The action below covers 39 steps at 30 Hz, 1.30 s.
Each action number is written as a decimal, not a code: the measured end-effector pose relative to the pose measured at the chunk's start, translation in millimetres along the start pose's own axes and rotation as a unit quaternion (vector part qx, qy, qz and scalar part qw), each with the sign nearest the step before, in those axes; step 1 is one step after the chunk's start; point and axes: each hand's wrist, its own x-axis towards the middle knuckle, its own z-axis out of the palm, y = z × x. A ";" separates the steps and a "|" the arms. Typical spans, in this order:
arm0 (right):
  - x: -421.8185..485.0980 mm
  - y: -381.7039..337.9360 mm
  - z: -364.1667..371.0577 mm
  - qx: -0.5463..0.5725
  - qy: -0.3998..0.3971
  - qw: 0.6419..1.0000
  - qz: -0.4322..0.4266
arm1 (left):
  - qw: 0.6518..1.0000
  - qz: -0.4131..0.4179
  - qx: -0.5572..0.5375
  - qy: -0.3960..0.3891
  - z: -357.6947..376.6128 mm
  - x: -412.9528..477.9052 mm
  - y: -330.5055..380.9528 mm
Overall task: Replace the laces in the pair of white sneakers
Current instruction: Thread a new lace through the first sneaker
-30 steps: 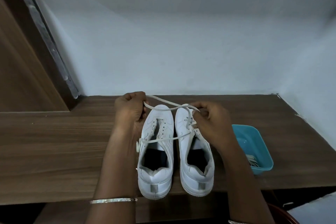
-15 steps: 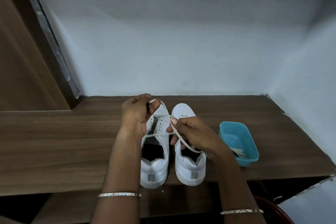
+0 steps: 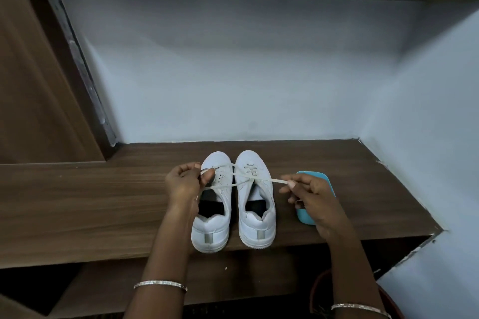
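Two white sneakers stand side by side on the wooden shelf (image 3: 77,204), heels toward me. The right sneaker (image 3: 256,199) has a white lace (image 3: 259,178) threaded through its front eyelets. The lace's two ends cross above the shoe's tongue. My left hand (image 3: 185,184) pinches one end over the left sneaker (image 3: 215,204), which shows no lace of its own. My right hand (image 3: 308,194) pinches the other end, pulled out to the right of the shoes.
A teal plastic tub (image 3: 315,179) sits right of the sneakers, mostly hidden behind my right hand. Pale walls close in the back and right of the shelf. A wooden panel rises at the left. A dark red round object (image 3: 317,290) lies below the shelf.
My right hand has pulled its lace end from above the right shoe out to the right. The left hand holds its end lower. The lace is now taut and crossed.
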 end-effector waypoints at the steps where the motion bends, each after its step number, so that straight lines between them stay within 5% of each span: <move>1: -0.7 0.8 -1.0 0.019 0.044 0.999 -0.004 | 1.000 0.000 0.008 0.000 -2.5 -0.4 -0.2; 4: -1.1 -1.1 6.3 0.063 0.163 0.984 -0.027 | 0.967 0.096 0.231 0.044 -7.1 -11.0 -0.2; 6: 2.1 -2.7 17.5 0.045 0.200 0.978 -0.051 | 0.856 0.211 0.461 0.104 -6.7 -24.5 -3.3; 8: 6.4 -4.7 29.1 0.009 0.191 0.978 -0.079 | 0.778 0.311 0.530 0.133 -0.4 -38.9 0.8; 10: 8.5 -8.2 39.8 -0.025 0.151 0.983 -0.106 | 0.749 0.425 0.503 0.077 7.8 -35.8 2.5; 12: 8.2 -11.0 50.0 -0.062 0.103 0.983 -0.140 | 0.753 0.485 0.440 -0.063 16.7 -22.6 -2.1; 15: 6.3 -11.8 58.9 -0.090 0.059 0.977 -0.184 | 0.759 0.444 0.402 -0.255 29.3 -17.8 -15.5; 19: 10.0 -2.4 62.0 -0.093 0.099 0.974 -0.181 | 0.791 0.340 0.383 -0.333 39.4 -14.3 -42.6; 27: 20.0 11.1 51.3 -0.097 0.190 0.961 -0.177 | 0.761 0.292 0.462 -0.350 43.3 0.9 -41.3; 33: 25.3 15.6 51.4 -0.148 0.138 0.970 -0.139 | 0.820 0.344 0.429 -0.157 39.3 15.3 -37.0; 36: 25.2 25.7 61.3 -0.251 0.088 0.953 -0.143 | 0.828 0.344 0.421 -0.134 35.9 17.6 -42.3; 39: 25.9 33.1 71.8 -0.290 0.133 0.931 -0.179 | 0.838 0.324 0.417 -0.134 35.5 19.1 -50.6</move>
